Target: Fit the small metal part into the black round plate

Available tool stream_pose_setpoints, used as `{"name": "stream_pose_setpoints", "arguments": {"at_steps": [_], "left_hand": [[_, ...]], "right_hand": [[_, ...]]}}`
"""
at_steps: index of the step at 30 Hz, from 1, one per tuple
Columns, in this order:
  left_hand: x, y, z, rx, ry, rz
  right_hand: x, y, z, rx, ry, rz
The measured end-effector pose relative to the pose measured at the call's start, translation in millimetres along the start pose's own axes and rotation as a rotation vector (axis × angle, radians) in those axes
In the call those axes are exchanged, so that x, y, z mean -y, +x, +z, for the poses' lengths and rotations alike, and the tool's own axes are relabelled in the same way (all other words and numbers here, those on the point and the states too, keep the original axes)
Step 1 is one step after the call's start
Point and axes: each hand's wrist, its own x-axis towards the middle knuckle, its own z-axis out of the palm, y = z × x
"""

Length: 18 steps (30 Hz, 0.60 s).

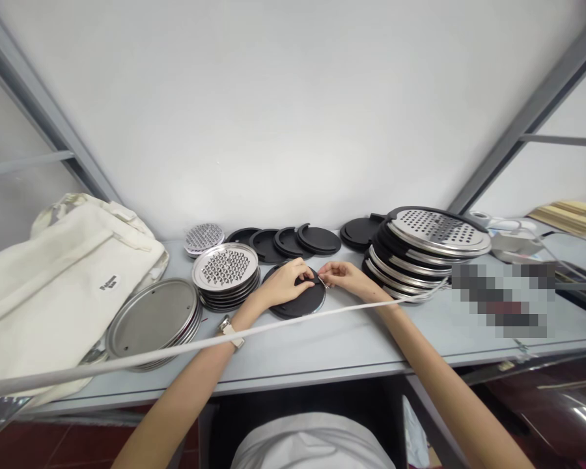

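A black round plate (pixel 300 307) lies flat on the table in front of me. My left hand (pixel 288 284) rests on it from the left, with curled fingers gripping near its upper right part. At the plate's right edge, the fingers of my right hand (pixel 344 276) are pinched together. A small shiny bit shows by those fingertips, too small to name. Left of the plate stands a stack of round metal grater discs (pixel 226 267). To the right rises a tall stack of black rings and perforated metal discs (pixel 439 231).
Several black round plates (pixel 320 240) lie overlapping along the wall. Another grater disc (pixel 204 238) sits behind the left stack. Plain metal discs (pixel 153 316) and a cream cloth bag (pixel 53 267) are at left. A white cord (pixel 176 354) crosses before my arms.
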Motion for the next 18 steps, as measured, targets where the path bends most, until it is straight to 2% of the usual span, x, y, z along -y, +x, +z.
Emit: {"name": "stream_pose_setpoints", "arguments": {"at_steps": [8,18], "left_hand": [[0,0,-0.2,0.002,0.005,-0.009],[-2,-1,-0.8,0.0,0.01,-0.002]], "right_hand": [[-2,0,0,-0.004,0.024,0.003],[-13,3,-3,-0.076,0.049,0.0]]}}
